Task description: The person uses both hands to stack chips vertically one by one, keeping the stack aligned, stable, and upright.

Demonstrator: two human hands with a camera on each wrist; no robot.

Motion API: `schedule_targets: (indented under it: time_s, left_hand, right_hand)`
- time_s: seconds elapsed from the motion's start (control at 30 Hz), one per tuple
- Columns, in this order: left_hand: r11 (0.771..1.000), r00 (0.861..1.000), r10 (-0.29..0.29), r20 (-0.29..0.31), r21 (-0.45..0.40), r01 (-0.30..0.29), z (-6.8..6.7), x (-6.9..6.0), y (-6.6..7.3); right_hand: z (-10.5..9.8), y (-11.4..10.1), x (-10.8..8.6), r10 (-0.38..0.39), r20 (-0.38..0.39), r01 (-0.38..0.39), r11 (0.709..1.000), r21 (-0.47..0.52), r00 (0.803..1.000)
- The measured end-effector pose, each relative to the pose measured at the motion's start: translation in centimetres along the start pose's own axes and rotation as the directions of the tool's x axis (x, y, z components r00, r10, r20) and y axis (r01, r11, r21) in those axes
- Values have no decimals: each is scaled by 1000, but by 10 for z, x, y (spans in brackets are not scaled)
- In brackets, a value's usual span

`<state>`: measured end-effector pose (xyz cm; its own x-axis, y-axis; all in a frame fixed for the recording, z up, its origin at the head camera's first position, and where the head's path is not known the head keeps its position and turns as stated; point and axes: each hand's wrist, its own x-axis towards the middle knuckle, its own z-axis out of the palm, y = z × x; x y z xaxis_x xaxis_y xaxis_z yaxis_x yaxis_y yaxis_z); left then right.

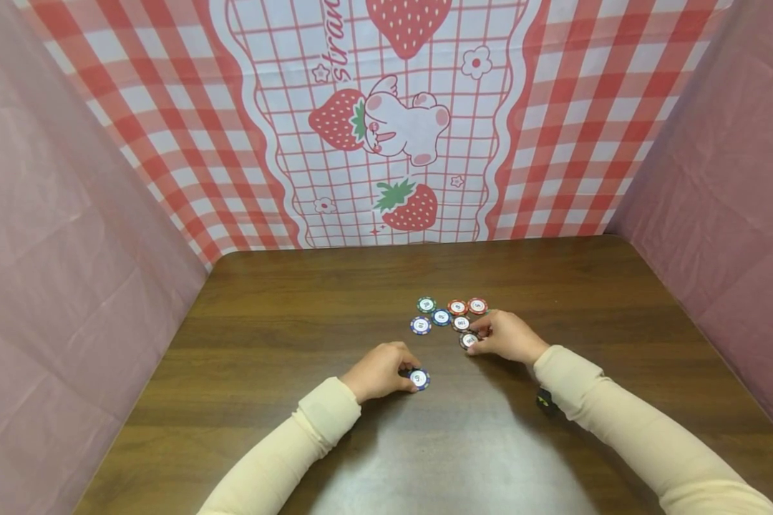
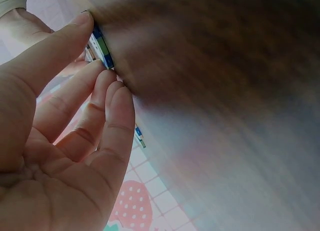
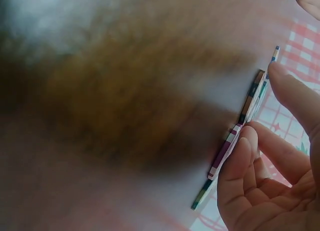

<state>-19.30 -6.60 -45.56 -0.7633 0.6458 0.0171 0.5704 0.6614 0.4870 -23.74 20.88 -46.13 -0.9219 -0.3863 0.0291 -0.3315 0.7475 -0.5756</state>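
My left hand [image 1: 381, 372] pinches a dark blue poker chip [image 1: 419, 378] between thumb and fingers, low over the wooden table. Its edge, blue with a green patch, shows in the left wrist view, where the chip [image 2: 102, 46] meets the thumb and fingertips. Farther right, my right hand [image 1: 507, 337] pinches a dark brown poker chip [image 1: 469, 341] at the near end of a loose group. Another dark chip [image 1: 462, 323] lies against its far side, by the forefinger. Seen edge-on in the right wrist view, the brown chip [image 3: 251, 96] sits between thumb and forefinger.
Two red chips [image 1: 457, 307], a green chip [image 1: 426, 305], a teal-blue chip [image 1: 441, 317] and a blue chip [image 1: 421, 325] lie flat beyond the hands. The wooden table [image 1: 283, 307] ends at a strawberry-print cloth [image 1: 386, 193], with pink curtains at both sides.
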Motion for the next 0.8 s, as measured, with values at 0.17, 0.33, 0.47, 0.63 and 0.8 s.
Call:
schedule_targets:
  time_s: [0.17,0.33,0.47,0.63,0.8]
  left_hand:
    - [1000,1000,1,0,0,-1,1,0,0]
    - [1000,1000,1,0,5,-1,0,-1,1]
    - [1000,1000,-2,-2,7,2,0,-1,0]
    - [1000,1000,-5,-4,3,5,1,-1,-1]
    - [1000,1000,-6,-2,1,6,1,-1,-2]
  right_hand:
    - [1,-2,0,-32,-9,31,997,-68,999]
    - [0,-3,0,-39,-18,36,992,-118,999]
    - [0,-5,0,-32,-15,30,993,-118,999]
    - [0,-8,0,-24,-7,23,992,-123,1000]
    - [-1,-8,1,-29,1,28,988,-150,1000]
